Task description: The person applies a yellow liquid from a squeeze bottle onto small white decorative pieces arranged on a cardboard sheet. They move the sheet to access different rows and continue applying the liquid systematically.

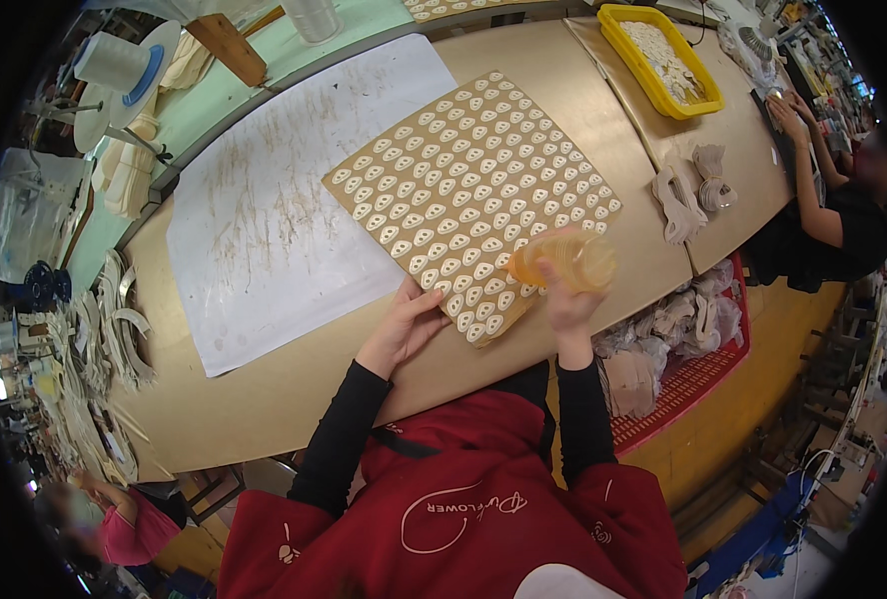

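A brown board [411,150] lies on the table in front of me, covered with rows of small white oval pieces with dark marks in them. At its near left edge my left hand [412,321] grips the board, thumb on top and the other fingers partly hidden at the edge. My right hand [567,302] is wrapped round a clear squeeze bottle [585,262] holding amber liquid. The bottle is tilted, its orange nozzle pointing left, low over the pieces near the board's right side. Whether the tip touches a piece I cannot tell.
Left of the board lies a white sheet [264,270] with brown streaks. A yellow tray [698,108] of white pieces stands at the far right, near bundles of pale straps [675,208]. Below the table edge sits a red basket [663,407]. A co-worker's arm [813,205] is at right.
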